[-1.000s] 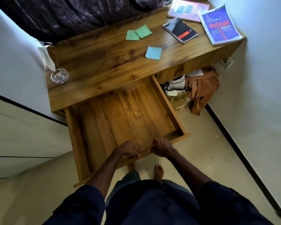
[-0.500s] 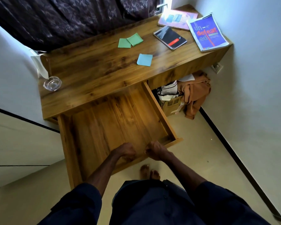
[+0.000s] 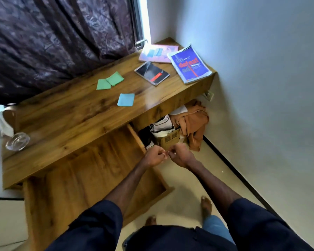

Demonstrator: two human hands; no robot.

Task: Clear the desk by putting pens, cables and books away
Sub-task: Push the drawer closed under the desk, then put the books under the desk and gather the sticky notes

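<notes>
With the wide wooden drawer [image 3: 91, 180] pulled out & bare under the wood-grain counter [image 3: 76, 113], stowing not yet begun. Blue "undefeat" book [image 3: 189, 63], pink book [image 3: 157, 53], black notebook w/ red stripe [image 3: 151, 73] on counter's far right. Left hand [image 3: 153, 157] & right hand [image 3: 179, 155] curled, fingertips nearly touching; holding anything? can't tell. Next prob: reach to books.

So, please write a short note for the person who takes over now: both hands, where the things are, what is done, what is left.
Left hand and right hand: raised together over the drawer's right edge, fingers curled; whether they pinch anything is too small to tell.
Drawer: pulled out, nothing visible inside.
Desk: blue book, dark book, pink book, two green notes, blue note, glass dish.
Done: drawer open.
Left: put the books away. No pens or cables visible.
</notes>
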